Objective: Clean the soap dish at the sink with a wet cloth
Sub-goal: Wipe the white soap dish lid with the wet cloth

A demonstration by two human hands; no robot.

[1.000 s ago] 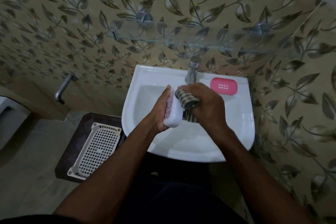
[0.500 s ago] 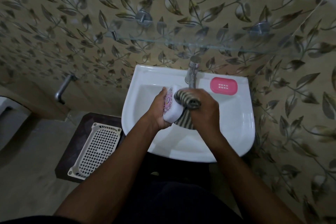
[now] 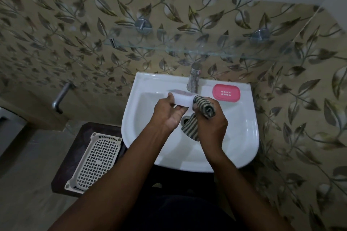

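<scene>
Over the white sink my left hand holds a white soap dish part with a pink patterned face, lying roughly level below the tap. My right hand grips a striped dark-and-beige cloth, bunched against the dish's right end, with a tail hanging down towards the drain. A pink soap dish tray with drain slots rests on the sink's back right ledge.
A chrome tap stands at the back of the sink, just behind the dish. A glass shelf juts out of the leaf-patterned wall above. A white perforated basket lies on a dark stool at the left, below a wall pipe.
My left hand has turned the white dish from upright to nearly level and lifted it towards the tap. The right hand with the cloth has shifted to the dish's right end.
</scene>
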